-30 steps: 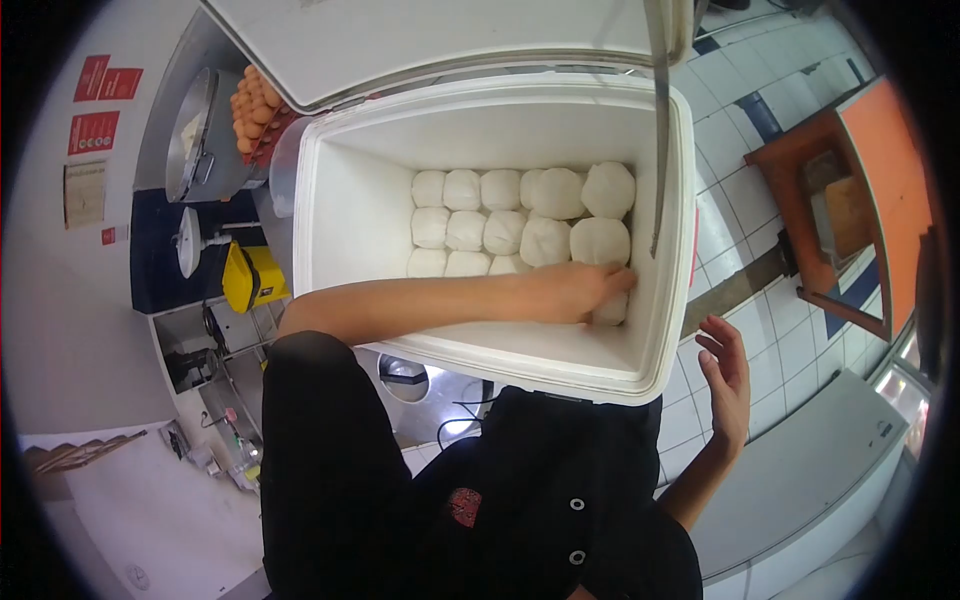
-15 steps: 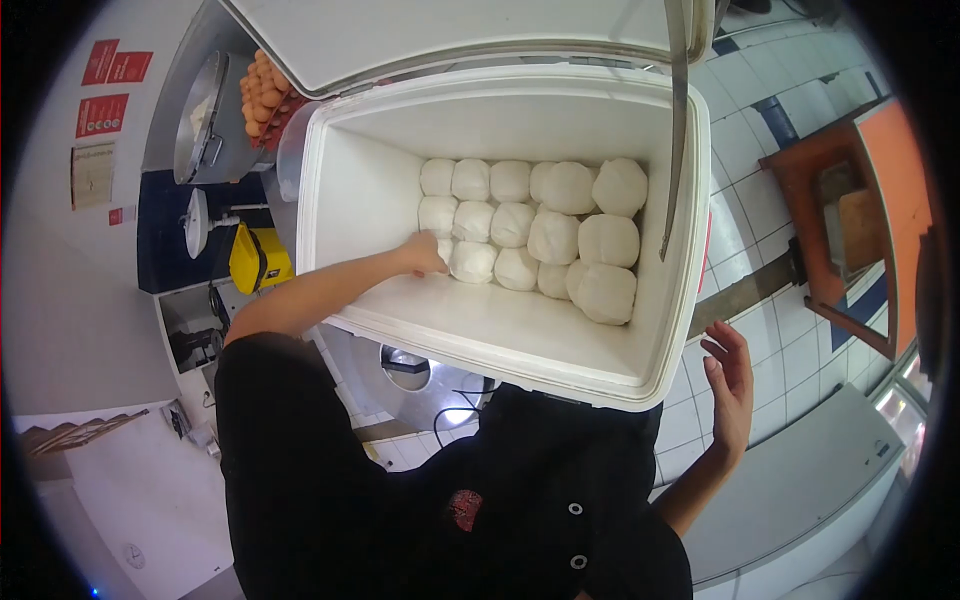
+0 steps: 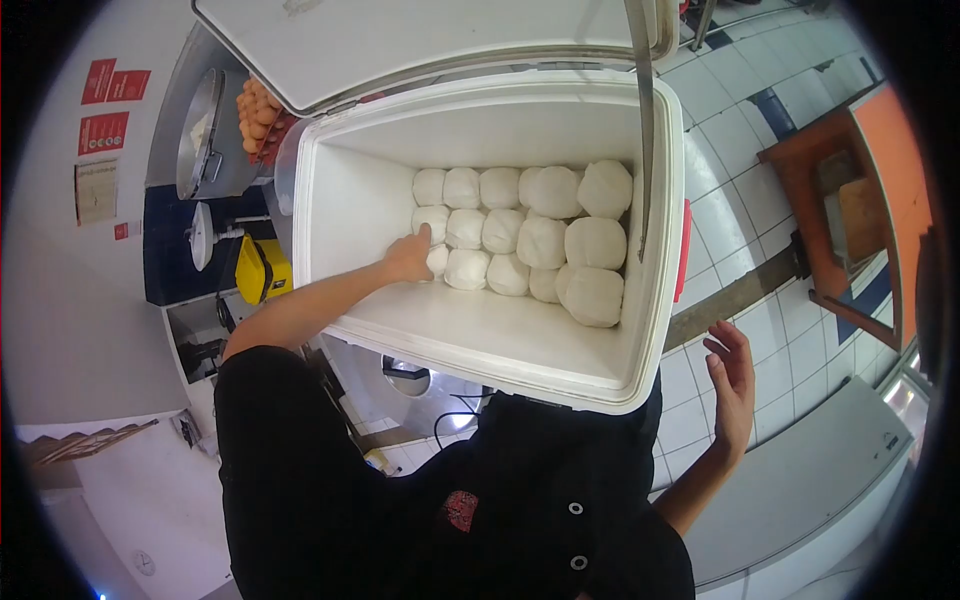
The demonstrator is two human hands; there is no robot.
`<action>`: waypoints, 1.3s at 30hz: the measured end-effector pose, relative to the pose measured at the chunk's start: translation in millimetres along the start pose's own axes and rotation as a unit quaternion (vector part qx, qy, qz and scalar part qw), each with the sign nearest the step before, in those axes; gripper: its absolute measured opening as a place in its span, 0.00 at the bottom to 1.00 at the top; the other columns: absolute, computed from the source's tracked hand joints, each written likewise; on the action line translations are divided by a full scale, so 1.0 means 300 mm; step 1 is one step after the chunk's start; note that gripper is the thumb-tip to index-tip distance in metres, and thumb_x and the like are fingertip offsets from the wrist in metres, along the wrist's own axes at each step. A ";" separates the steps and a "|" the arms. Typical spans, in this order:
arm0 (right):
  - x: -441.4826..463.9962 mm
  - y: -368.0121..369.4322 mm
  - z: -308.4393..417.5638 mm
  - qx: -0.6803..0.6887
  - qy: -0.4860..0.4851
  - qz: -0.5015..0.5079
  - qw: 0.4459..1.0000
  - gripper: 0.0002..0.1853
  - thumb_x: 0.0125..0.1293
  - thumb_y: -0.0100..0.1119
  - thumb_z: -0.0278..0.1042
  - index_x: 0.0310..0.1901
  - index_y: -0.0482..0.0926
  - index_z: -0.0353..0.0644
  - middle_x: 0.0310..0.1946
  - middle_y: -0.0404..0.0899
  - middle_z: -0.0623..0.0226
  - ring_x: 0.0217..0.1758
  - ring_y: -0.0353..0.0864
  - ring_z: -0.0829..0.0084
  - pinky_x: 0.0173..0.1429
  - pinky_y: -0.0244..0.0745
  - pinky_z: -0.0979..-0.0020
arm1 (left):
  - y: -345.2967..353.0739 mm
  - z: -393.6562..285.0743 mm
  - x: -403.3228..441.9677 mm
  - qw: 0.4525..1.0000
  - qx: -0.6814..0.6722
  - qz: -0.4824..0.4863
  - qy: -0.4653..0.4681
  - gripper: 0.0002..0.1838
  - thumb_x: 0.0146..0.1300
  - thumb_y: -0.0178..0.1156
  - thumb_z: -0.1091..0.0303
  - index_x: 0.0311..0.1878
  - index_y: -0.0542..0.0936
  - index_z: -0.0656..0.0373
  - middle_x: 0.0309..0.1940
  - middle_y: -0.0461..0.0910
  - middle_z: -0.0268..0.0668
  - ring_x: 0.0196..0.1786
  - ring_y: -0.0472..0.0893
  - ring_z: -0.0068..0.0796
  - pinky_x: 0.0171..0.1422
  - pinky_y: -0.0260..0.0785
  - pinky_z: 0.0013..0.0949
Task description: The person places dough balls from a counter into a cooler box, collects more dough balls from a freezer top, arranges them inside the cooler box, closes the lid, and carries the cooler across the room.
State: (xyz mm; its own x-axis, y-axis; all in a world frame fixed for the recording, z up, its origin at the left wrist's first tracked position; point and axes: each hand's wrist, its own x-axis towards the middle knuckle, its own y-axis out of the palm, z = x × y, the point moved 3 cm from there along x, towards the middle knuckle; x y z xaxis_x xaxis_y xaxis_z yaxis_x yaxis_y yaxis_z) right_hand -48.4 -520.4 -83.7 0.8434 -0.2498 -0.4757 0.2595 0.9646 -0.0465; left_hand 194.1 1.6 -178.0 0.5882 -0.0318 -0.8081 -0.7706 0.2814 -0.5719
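three rows of dough balls (image 3: 541, 243) inside white cooler (image 3: 350, 195). left hand (image 3: 406, 258) against leftmost ball of near row (image 3: 438, 262); cannot tell whether pinching. right hand (image 3: 734, 390) loosely spread, just outside cooler.

The box (image 3: 307, 240) is white plastic, smooth, with a dull sheen along its rim; the lid (image 3: 440, 35) at twelve o'clock looks like the same plastic, faintly smudged. The balls (image 3: 541, 243) have a soft, matt, slightly wrinkled skin. At ten o'clock the pot (image 3: 203, 135) is smooth greyish metal and the notices (image 3: 104, 132) look like glossy red paper or card. The eggs (image 3: 260, 110) near eleven have a matt shell. At nine, the yellow case (image 3: 262, 270) appears to be hard plastic. Toward three, the floor (image 3: 715, 245) is glossy tile; the cabinet (image 3: 890, 190) has a smooth orange face and wood-like brown edges. At six, the shirt (image 3: 400, 530) is matt black cloth.
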 end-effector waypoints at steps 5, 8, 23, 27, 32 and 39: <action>0.010 0.000 0.012 -0.003 -0.002 0.003 1.000 0.25 0.70 0.64 0.35 0.67 0.73 0.41 0.65 0.76 0.60 0.66 0.77 0.64 0.71 0.70 0.62 | -0.155 0.000 -0.059 0.989 -0.101 0.109 0.018 0.37 0.50 0.75 0.60 0.62 0.74 0.65 0.55 0.81 0.50 0.56 0.84 0.49 0.52 0.82 0.47; 0.016 0.006 0.004 -0.003 -0.005 0.010 1.000 0.25 0.71 0.64 0.35 0.67 0.73 0.42 0.65 0.76 0.61 0.65 0.77 0.65 0.71 0.71 0.62 | -0.207 -0.019 -0.102 0.944 -0.271 0.188 -0.016 0.34 0.54 0.71 0.63 0.65 0.73 0.62 0.58 0.78 0.45 0.58 0.82 0.41 0.55 0.82 0.45; -0.023 0.038 0.007 0.000 -0.003 0.013 1.000 0.26 0.73 0.63 0.38 0.69 0.71 0.40 0.64 0.76 0.60 0.65 0.76 0.65 0.72 0.68 0.62 | -0.348 -0.665 0.070 0.837 -0.514 -0.097 0.161 0.46 0.62 0.65 0.49 0.78 0.57 0.60 0.71 0.63 0.48 0.70 0.66 0.44 0.73 0.63 0.48; -0.016 0.045 -0.004 -0.004 0.014 0.013 1.000 0.27 0.73 0.63 0.37 0.70 0.71 0.40 0.64 0.76 0.60 0.64 0.77 0.66 0.73 0.68 0.62 | -0.367 -0.662 0.012 0.880 -0.458 -0.083 0.088 0.56 0.59 0.67 0.40 0.80 0.48 0.60 0.76 0.53 0.54 0.77 0.55 0.50 0.79 0.53 0.51; 0.007 0.086 0.016 -0.003 0.013 0.035 0.999 0.25 0.70 0.62 0.29 0.67 0.72 0.40 0.62 0.77 0.62 0.64 0.77 0.66 0.70 0.71 0.64 | -0.302 -0.599 0.112 0.719 -0.680 -0.040 0.138 0.57 0.61 0.66 0.38 0.79 0.44 0.59 0.74 0.55 0.50 0.76 0.58 0.46 0.76 0.57 0.51; 0.016 0.076 -0.013 0.004 0.012 0.034 0.999 0.25 0.70 0.62 0.30 0.67 0.73 0.41 0.63 0.76 0.62 0.64 0.77 0.66 0.70 0.71 0.64 | -0.217 -0.143 0.112 0.794 -0.606 0.010 -0.039 0.39 0.64 0.66 0.44 0.70 0.64 0.55 0.64 0.69 0.40 0.67 0.71 0.38 0.66 0.67 0.44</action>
State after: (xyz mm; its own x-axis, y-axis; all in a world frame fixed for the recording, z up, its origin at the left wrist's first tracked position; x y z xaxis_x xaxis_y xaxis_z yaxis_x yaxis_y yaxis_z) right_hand -40.3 -499.2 -90.6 0.8478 -0.1819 -0.4981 0.2061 0.9785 -0.0065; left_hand 253.6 -59.1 -174.0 0.5496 0.0334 -0.8347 -0.4228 -0.8507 -0.3125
